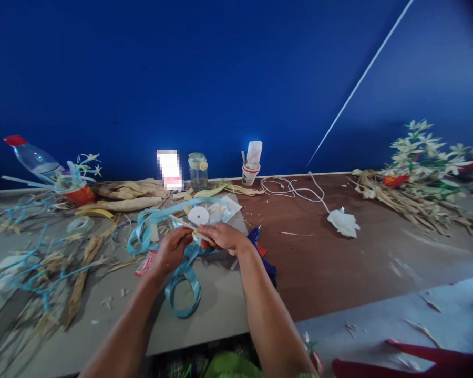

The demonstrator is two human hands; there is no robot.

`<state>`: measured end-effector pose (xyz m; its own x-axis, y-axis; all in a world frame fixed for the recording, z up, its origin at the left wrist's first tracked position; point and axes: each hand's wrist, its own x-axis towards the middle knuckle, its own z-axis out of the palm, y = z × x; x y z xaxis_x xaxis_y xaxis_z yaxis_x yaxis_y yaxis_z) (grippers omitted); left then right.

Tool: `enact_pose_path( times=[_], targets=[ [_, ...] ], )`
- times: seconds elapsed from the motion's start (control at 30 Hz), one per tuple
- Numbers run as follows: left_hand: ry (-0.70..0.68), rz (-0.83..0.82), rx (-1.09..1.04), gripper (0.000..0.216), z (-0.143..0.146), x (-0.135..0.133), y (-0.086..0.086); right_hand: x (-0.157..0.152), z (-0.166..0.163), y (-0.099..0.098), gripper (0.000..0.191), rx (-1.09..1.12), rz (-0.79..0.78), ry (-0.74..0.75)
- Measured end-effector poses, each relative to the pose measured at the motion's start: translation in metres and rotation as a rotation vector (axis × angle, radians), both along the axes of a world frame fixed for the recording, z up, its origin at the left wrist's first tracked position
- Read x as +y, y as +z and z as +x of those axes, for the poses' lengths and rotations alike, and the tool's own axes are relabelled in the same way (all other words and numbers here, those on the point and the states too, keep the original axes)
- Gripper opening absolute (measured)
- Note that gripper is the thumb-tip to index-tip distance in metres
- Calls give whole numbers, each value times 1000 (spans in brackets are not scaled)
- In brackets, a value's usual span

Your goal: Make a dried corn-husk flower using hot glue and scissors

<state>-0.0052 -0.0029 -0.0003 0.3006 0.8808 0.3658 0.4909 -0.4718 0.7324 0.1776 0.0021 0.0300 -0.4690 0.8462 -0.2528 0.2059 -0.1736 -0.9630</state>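
While left hand (174,251) and right hand (223,236) pinch it, the pale strip (181,222) points forward-left.

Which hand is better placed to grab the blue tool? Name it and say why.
Probably the right hand: the blue tool lies beside its forearm; the left hand is farther off. Both hands hold the pale strip, so the right may need to release it.

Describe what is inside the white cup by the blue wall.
The cup holds a white item and a thin stick; their lower ends, and anything deeper, are covered.
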Motion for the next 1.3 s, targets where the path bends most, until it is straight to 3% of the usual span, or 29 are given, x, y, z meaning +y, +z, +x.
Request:
enact_pose_path(
  times=[0.4,0.53,0.7,0.87,1.0,1.17,1.3],
  targets=[
    [-7,88,-37,20,-3,1,-4,-1,3,4,55,98,-198,13],
    [26,73,-83,18,-8,4,-5,0,12,2,57,225,-265,-2],
    [99,-87,-299,23,-13,8,-3,6,19,1,57,486,-282,-232],
    [-66,-398,-637,30,-12,7,-8,7,8,-1,53,523,-308,-275],
    [-166,-574,-730,30,-10,1,-5,5,0,-7,43,460,-283,-213],
    [-345,-663,-790,23,-9,-2,-1,4,-4,-13,39,359,-219,-147],
    [-363,-635,-841,16,-10,-1,-5,2,-4,-13,40,302,-170,-129]
  ],
)
